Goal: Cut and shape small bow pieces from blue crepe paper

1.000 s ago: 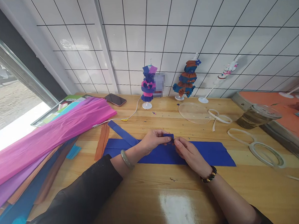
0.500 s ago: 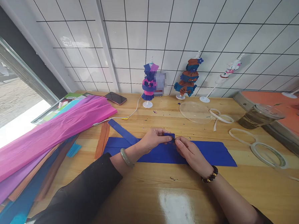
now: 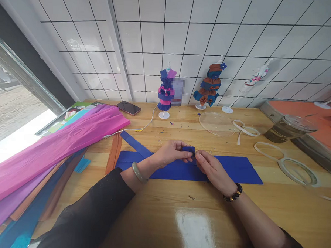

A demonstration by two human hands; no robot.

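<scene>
My left hand [image 3: 174, 153] pinches a small folded piece of dark blue paper [image 3: 189, 149] between thumb and fingers. Close beside it, my right hand [image 3: 209, 166] is closed at the piece's right edge, where a small dark bit shows between the fingertips, too small to make out. Both hands are over a long blue strip [image 3: 237, 169] lying flat across the table. A narrower blue strip [image 3: 134, 143] lies slantwise at its left end, next to a brown strip [image 3: 113, 154].
Pink crepe paper [image 3: 72, 143] and other coloured sheets cover the left side. A phone [image 3: 128, 107], dressed small stands [image 3: 166, 94] and a clear disc [image 3: 216, 124] are at the back. On the right are a cup [image 3: 288, 128] and a tape roll [image 3: 298, 172].
The view has shifted slightly. Both hands keep their grip at nearly the same place, with only a slight movement of the fingertips.
</scene>
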